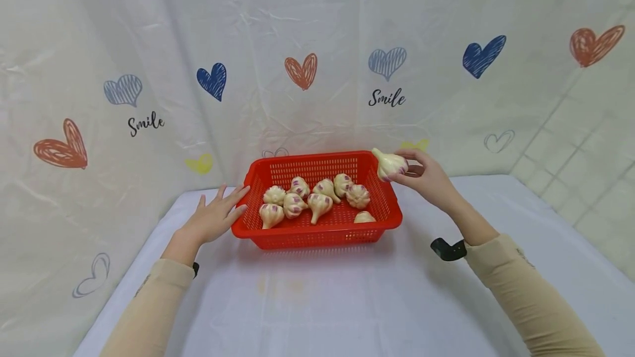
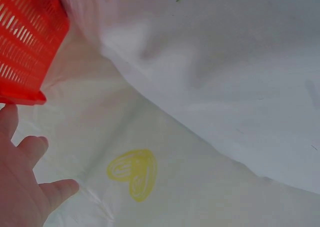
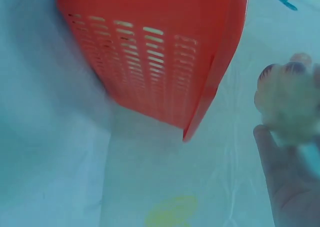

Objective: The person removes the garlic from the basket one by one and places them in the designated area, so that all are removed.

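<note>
White table (image 1: 297, 313) under red basket (image 1: 307, 233), heart-patterned sheet (image 1: 337, 21) behind.

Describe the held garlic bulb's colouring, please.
The garlic bulb is creamy white with purple patches, clearest in the head view.

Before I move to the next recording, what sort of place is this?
Probably a staged tabletop recording corner: a heart-printed sheet hangs behind a cloth-covered table, and a red basket with garlic bulbs in it stands on the cloth.

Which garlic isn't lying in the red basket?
The garlic bulb held up in the right hand; the other bulbs lie inside the red basket.
</note>
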Available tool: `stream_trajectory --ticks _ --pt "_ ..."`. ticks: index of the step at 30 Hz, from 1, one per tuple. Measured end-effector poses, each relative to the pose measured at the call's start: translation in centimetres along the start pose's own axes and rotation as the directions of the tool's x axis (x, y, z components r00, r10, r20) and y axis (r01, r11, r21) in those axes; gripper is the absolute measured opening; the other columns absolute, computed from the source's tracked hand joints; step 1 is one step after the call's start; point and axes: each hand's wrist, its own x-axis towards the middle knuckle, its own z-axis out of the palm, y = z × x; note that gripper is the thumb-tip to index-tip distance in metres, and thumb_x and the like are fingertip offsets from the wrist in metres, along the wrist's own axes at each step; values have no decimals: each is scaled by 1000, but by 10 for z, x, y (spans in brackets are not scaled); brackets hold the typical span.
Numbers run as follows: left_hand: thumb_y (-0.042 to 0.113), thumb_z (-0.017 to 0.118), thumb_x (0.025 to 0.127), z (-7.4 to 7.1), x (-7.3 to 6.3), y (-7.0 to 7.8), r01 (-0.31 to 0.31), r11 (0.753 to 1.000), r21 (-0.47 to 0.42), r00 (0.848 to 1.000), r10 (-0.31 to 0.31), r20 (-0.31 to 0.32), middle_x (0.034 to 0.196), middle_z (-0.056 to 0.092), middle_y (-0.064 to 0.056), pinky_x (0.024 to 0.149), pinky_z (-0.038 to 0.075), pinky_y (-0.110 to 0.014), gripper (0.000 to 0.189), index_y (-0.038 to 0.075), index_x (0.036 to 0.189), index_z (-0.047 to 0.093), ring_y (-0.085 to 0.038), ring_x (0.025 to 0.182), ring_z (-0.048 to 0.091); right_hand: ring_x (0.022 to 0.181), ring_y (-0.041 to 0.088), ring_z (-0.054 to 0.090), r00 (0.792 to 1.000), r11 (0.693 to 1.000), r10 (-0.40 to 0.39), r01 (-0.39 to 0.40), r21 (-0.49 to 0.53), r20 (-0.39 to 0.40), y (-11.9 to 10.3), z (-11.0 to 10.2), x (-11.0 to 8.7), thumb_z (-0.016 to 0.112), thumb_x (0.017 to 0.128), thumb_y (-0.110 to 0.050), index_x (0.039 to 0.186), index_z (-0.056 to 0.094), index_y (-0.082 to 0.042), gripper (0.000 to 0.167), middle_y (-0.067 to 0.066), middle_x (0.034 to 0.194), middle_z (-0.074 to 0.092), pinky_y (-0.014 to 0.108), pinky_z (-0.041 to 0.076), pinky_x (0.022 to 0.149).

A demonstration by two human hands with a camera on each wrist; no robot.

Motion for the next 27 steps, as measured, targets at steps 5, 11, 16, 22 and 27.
stream_trajectory --ticks 5,11,16,22,27 --pt "49 42 108 -1 1 1 -5 1000 -5 1000 5 -8 168 24 -12 111 -6 -78 65 17 164 29 -49 153 4 110 11 61 999 995 -29 32 91 -34 10 -9 -3 71 98 -12 146 41 -2 57 15 143 44 15 54 84" --pt "47 43 108 0 0 0 -4 1000 -10 1000 4 -4 168 25 -13 111 -6 -78 65 17 163 29 -49 153 4 105 4 60 997 983 -32 45 178 -75 24 -15 -5 71 96 -7 150 35 -1 65 9 143 37 16 55 84" --pt "47 42 109 1 -1 -2 -18 1000 -5 1000 18 -14 168 25 -12 110 -6 -79 64 17 164 28 -49 153 5 103 2 61 995 980 -32 50 195 -94 36 -20 -6 71 96 -5 157 35 -5 70 7 146 34 15 54 84" --pt "49 39 109 1 -1 -4 -34 999 -5 999 33 -18 168 24 -11 110 -6 -79 65 17 164 28 -49 153 4 105 0 60 994 976 -24 47 213 -109 52 -23 -8 70 97 -5 157 36 -6 68 14 154 28 14 53 85" --pt "49 40 109 1 -1 -3 -33 999 -12 999 32 -14 168 24 -11 110 -6 -78 65 17 164 28 -49 153 4 106 0 59 993 977 14 12 211 -121 63 -26 -10 70 98 -9 157 36 -6 69 18 157 26 12 51 86"
